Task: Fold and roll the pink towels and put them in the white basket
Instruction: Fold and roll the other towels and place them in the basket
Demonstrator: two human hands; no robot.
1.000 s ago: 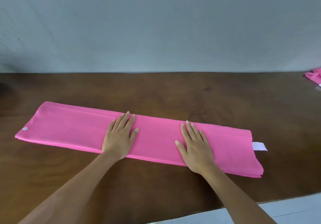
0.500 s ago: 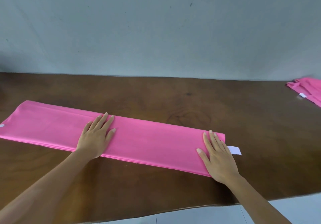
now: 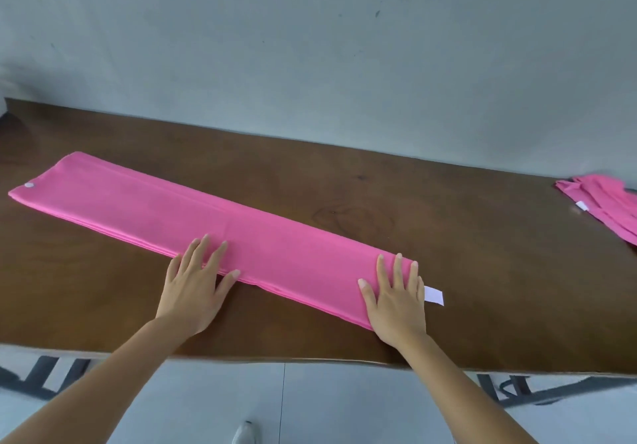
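Towel (image 3: 220, 223), soft, light, likely to slip on the tabletop (image 3: 448, 237): your fingers (image 3: 396, 271) lie spread flat; start rolling at the right end.

Bare workroom: wooden table (image 3: 448, 237), plain grey wall (image 3: 310, 47)

Two bare forearms and hands, nothing worn.

Both arms are uncovered along their whole visible length: no sleeve, no cuff, no glove. The left hand (image 3: 193, 292) and the right hand (image 3: 396, 300) carry no ring, and neither wrist bears a watch or a band. The fingers (image 3: 398, 268) are slim, with short, plain, pale nails and no polish on them. No marks or tattoos show on either forearm.
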